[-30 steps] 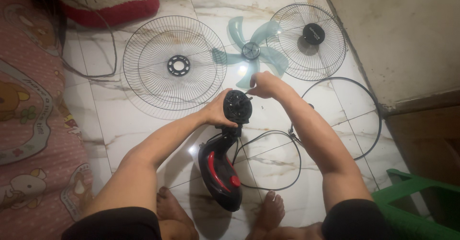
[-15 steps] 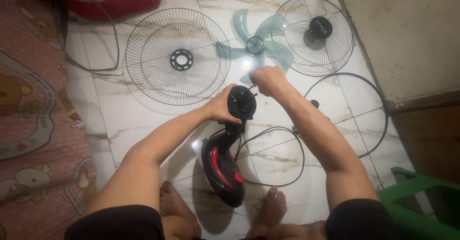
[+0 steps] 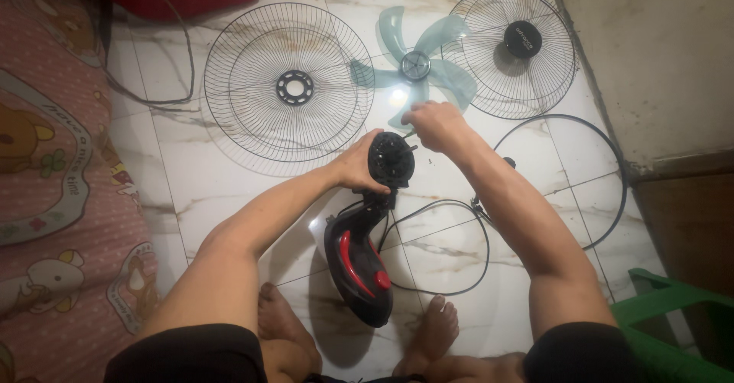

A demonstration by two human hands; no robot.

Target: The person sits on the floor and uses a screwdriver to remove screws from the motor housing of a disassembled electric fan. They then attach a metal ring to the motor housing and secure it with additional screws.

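Head view, my notes: left hand [image 3: 358, 167] cupped around the side of the black motor housing [image 3: 392, 160], fingers wrapped, steadying it. Housing stands on its neck above the black-and-red fan base [image 3: 358, 268], lying on the marble floor [image 3: 229, 192] between my feet. Right hand [image 3: 432, 125] just above the housing, fingers drawn together at its shaft end; cannot tell what they pinch. Rear wire grille [image 3: 289, 89] lies flat to the left, teal blade [image 3: 417, 66] beyond the hands, front grille [image 3: 514, 50] and black ring [image 3: 612, 192] to the right
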